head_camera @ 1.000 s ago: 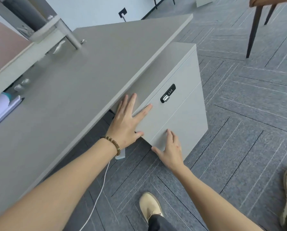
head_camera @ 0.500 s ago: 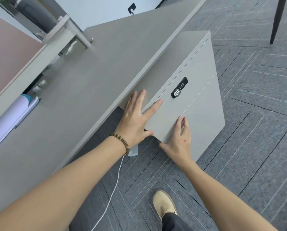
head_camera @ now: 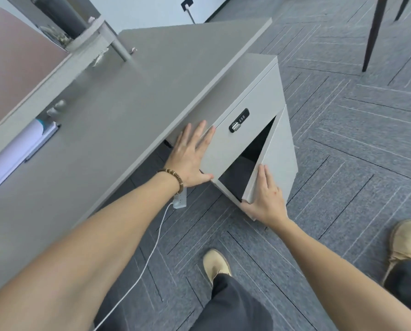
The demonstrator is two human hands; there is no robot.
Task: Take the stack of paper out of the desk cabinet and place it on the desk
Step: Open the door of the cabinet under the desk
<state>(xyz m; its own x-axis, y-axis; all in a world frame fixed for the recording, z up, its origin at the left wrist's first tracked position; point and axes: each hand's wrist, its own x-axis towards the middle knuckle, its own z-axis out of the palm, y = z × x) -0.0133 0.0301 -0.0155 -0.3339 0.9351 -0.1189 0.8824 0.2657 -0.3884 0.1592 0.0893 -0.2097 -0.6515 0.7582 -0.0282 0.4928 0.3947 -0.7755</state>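
Observation:
A grey desk cabinet [head_camera: 245,75] stands under the right end of the grey desk [head_camera: 118,111]. Its lower door [head_camera: 275,158] is swung partly open, showing a dark inside where no paper can be made out. My right hand [head_camera: 266,199] grips the door's lower free edge, thumb under it and fingers flat on its face. My left hand [head_camera: 191,155] lies flat with fingers spread on the cabinet's top left corner, beside the upper drawer front with a black combination lock [head_camera: 239,120].
A white paper roll and a clipboard [head_camera: 20,149] lie on the desk's left side by a partition. A white power strip [head_camera: 179,198] and its cable trail over the carpet under the desk. My shoes [head_camera: 216,263] stand close by; dark chair legs [head_camera: 371,37] are far right.
The lower cabinet door, flush before, has swung open to the right under my right hand. My left hand has stayed pressed on the cabinet's corner.

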